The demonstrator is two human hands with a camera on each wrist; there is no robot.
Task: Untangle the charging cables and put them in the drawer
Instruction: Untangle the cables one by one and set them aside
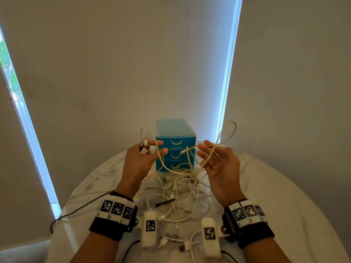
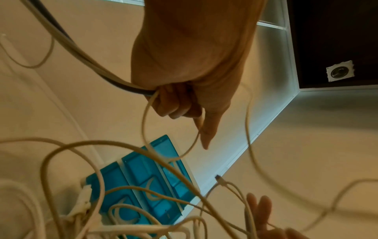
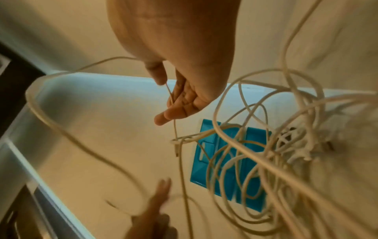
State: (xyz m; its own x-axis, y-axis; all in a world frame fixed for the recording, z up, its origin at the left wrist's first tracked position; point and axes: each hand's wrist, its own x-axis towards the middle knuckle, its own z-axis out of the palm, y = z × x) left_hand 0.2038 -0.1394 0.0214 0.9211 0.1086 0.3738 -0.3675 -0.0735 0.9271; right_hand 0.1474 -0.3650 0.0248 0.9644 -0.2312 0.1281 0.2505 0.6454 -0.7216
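Observation:
A blue three-drawer unit (image 1: 175, 143) (image 2: 143, 177) (image 3: 199, 174) stands at the back of the table, all drawers closed. In front of it lies a tangle of white charging cables (image 1: 180, 190) (image 3: 286, 145). My left hand (image 1: 144, 156) (image 2: 184, 100) is raised left of the unit; its curled fingers grip several cable plugs (image 1: 145, 148), with the index finger extended. A yellowish cable (image 1: 165, 166) runs from it down to the pile. My right hand (image 1: 216, 160) (image 3: 184, 100) is palm up with straight fingers, a thin cable draped across them. That cable's loose plug (image 1: 182, 152) (image 3: 175, 152) hangs between the hands.
The round white marble table (image 1: 284, 186) ends close behind the drawer unit, near the blinds. A grey cable (image 1: 79, 207) trails off the left edge. A short black piece (image 1: 164, 203) lies in the pile. A loose USB plug (image 1: 183, 247) sits near the front edge.

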